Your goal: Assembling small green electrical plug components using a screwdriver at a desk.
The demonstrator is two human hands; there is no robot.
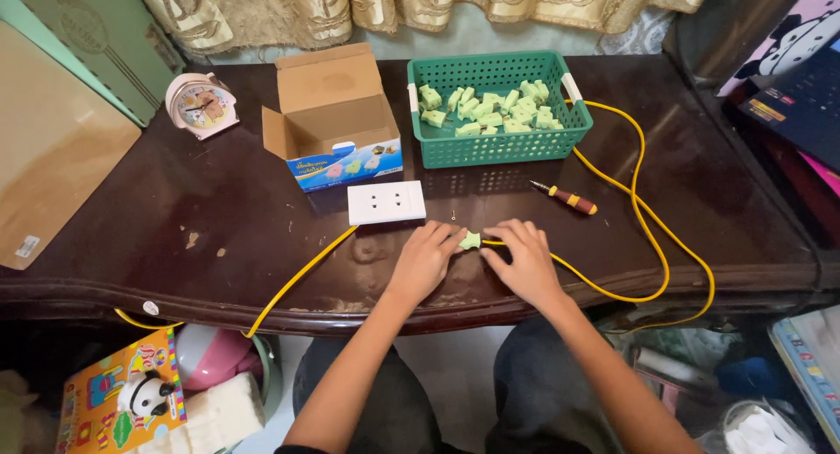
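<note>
Ridged pale-green plug (pixel 470 240), glossy yellow cable (pixel 647 218), between 2 hands (pixel 426 260) (pixel 525 260)

The desk (pixel 219 218) is dark varnished wood, glossy but scuffed, its finish chipped near the front edge. The basket (pixel 499 143) is green perforated plastic, matt. The box (pixel 332 126) is plain cardboard with a glossy printed front. The socket (pixel 386 202) looks like smooth white plastic. The cable (pixel 643 218) has a smooth yellow sheath.
</note>
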